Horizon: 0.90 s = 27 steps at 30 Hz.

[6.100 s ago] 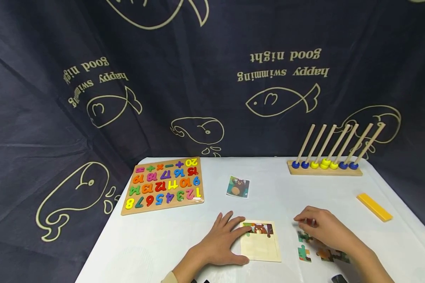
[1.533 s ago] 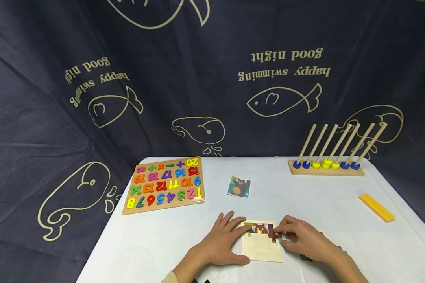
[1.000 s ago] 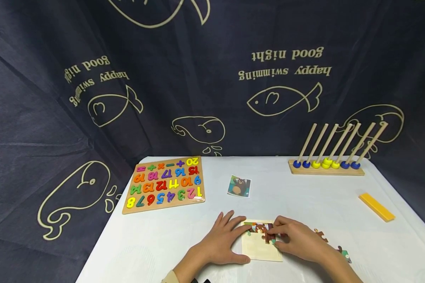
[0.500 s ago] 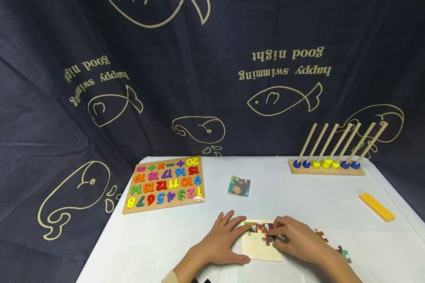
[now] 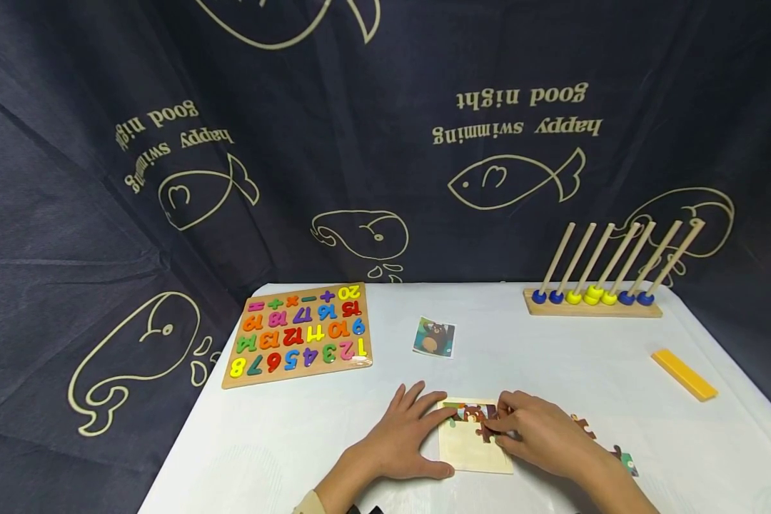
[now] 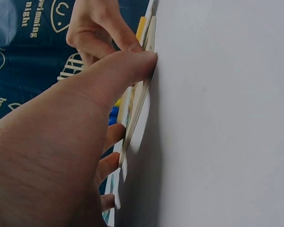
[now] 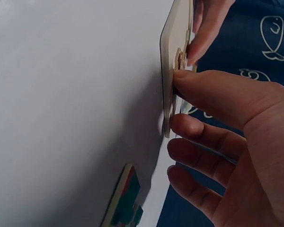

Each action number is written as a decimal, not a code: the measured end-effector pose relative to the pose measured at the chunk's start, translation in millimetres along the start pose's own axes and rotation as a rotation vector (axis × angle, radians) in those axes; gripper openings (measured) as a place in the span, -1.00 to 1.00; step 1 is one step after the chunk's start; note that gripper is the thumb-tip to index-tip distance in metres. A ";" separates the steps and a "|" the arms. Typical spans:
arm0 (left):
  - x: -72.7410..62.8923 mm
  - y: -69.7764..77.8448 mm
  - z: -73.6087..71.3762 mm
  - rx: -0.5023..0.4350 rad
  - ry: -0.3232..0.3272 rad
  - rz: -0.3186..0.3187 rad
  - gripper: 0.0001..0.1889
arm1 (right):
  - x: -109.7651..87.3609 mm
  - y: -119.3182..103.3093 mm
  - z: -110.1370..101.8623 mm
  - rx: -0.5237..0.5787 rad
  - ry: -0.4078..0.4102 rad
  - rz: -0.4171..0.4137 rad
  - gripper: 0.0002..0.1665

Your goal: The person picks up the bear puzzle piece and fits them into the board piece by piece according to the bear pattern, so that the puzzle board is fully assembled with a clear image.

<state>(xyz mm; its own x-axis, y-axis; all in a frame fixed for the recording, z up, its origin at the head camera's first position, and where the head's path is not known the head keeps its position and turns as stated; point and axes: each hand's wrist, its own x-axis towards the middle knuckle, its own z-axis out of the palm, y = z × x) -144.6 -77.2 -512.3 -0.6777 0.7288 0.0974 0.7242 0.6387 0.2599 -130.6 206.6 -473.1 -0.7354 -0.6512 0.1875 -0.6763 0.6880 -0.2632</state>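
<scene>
A pale wooden puzzle board (image 5: 472, 457) lies on the white table, with joined bear-picture pieces (image 5: 472, 412) along its far edge. My left hand (image 5: 395, 442) rests spread at the board's left side, index fingertip on its far left corner and thumb by its near left corner. At the board's right side, my right hand (image 5: 542, 435) pinches a brown puzzle piece (image 5: 485, 433) between thumb and finger, just below the joined row. The fingers cover part of that piece. Its other fingers are loosely bent in the right wrist view, beside the board (image 7: 168, 52).
Loose puzzle pieces (image 5: 626, 462) lie right of my right hand, partly hidden by the forearm. Beyond the board is a bear picture card (image 5: 434, 338). A number board (image 5: 298, 335) stands far left, a bead-and-peg rack (image 5: 591, 310) far right, and a yellow bar (image 5: 684, 375) near the right edge.
From the loose pieces, my right hand has come left to the board with the brown piece. In the last second the piece has shifted slightly under the joined row. My left hand has stayed put.
</scene>
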 end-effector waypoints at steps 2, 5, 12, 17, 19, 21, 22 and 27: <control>0.1 -0.1 0.1 0.004 0.003 0.000 -0.11 | -0.3 -0.3 -0.1 -0.009 0.013 -0.008 -0.73; -0.1 -0.2 0.5 0.008 0.007 -0.001 -0.11 | -0.9 0.0 0.5 -0.030 0.020 -0.021 -0.73; -0.2 1.4 -0.2 -0.002 0.001 -0.004 -0.11 | -4.8 3.7 -3.5 0.015 -0.031 0.074 -0.71; -0.4 3.1 -1.2 -0.007 -0.003 -0.003 -0.11 | -12.1 12.3 -18.4 0.140 -0.039 0.221 -0.74; -0.5 2.6 -1.3 -0.002 -0.003 -0.006 -0.11 | -15.5 18.5 -25.4 0.203 -0.018 0.255 -0.75; -0.5 2.1 -1.3 0.002 -0.001 -0.005 -0.11 | -19.7 25.8 -31.3 0.254 0.006 0.271 -0.76; -0.6 1.9 -1.3 0.002 -0.001 -0.005 -0.11 | -22.0 29.4 -33.7 0.279 0.013 0.278 -0.76; -0.7 1.6 -1.0 0.007 0.000 -0.003 -0.11 | -33.0 43.1 -38.7 0.340 0.036 0.327 -0.77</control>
<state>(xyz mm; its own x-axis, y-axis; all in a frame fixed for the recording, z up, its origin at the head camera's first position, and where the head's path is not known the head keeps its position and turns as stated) -143.0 -77.0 -511.0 -0.6795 0.7273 0.0965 0.7234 0.6424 0.2530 -137.2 270.2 -454.0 -0.9123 -0.4027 0.0740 -0.3614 0.7070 -0.6080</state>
